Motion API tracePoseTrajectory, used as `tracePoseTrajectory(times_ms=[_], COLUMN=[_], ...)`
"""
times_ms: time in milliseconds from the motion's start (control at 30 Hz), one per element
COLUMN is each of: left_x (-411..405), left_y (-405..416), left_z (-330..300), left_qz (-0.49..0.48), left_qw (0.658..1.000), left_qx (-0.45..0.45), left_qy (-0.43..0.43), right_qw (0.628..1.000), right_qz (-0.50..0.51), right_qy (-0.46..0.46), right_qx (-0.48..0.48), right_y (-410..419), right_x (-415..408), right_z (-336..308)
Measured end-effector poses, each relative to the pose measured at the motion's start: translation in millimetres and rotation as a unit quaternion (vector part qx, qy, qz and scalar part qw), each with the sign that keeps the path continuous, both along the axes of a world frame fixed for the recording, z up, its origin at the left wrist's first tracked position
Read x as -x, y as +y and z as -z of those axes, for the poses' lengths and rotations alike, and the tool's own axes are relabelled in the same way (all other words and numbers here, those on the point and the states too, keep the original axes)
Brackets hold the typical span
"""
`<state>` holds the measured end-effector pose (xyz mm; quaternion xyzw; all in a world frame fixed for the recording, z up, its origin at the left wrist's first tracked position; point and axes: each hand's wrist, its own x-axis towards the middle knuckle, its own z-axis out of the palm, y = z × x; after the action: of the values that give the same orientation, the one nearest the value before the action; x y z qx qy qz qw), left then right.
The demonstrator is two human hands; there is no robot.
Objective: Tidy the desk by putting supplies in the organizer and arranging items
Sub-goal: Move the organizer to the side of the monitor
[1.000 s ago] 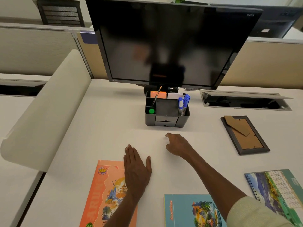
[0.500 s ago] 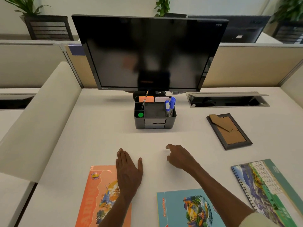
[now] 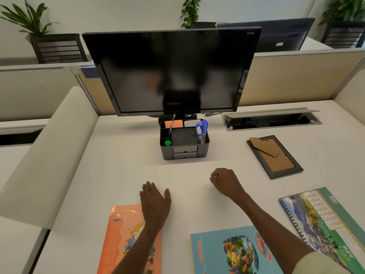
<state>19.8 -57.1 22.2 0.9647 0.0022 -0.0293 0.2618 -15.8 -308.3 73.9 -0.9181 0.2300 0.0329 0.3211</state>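
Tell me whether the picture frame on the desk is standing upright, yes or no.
No, the picture frame lies flat on the desk, back side up, with its cardboard stand showing, to the right of the organizer.

Open-plan office. White desk (image 3: 122, 155) sat between beige cubicle partitions (image 3: 292, 76), dark monitor (image 3: 171, 72) at the back, cable hatch (image 3: 270, 118) in the desktop, second monitor (image 3: 276, 34) and potted plants (image 3: 29, 18) behind.

Bare desk (image 3: 122, 165) between hands and organizer (image 3: 184, 144); picture frame (image 3: 275, 156) off right.
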Motion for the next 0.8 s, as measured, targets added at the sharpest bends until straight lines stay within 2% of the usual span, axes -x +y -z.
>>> tracePoseTrajectory(times_ms=[133,333,633,800], left_x=[-29.8,-88.4,-134.8,-152.8], left_y=[-6.8,-16.5,-31.4,-34.1], left_z=[-27.6,-57.3,-76.6,-77.0], left_qz=[-0.038,-0.045,0.034,0.016], left_qw=[0.994,0.982,0.982,0.981], left_qx=[0.101,0.177,0.177,0.193], left_qy=[-0.017,-0.048,-0.057,-0.013], right_qw=[0.996,0.981,0.980,0.977], right_qz=[0.057,0.142,0.159,0.170], right_qy=[-0.063,-0.094,-0.074,-0.073], right_qx=[-0.015,-0.092,-0.094,-0.103], right_y=[-4.3,-8.5,-8.1,-9.5], right_x=[-27.2,-70.4,-106.9,-112.2], right_z=[-5.8,-24.1,-43.2,-41.7])
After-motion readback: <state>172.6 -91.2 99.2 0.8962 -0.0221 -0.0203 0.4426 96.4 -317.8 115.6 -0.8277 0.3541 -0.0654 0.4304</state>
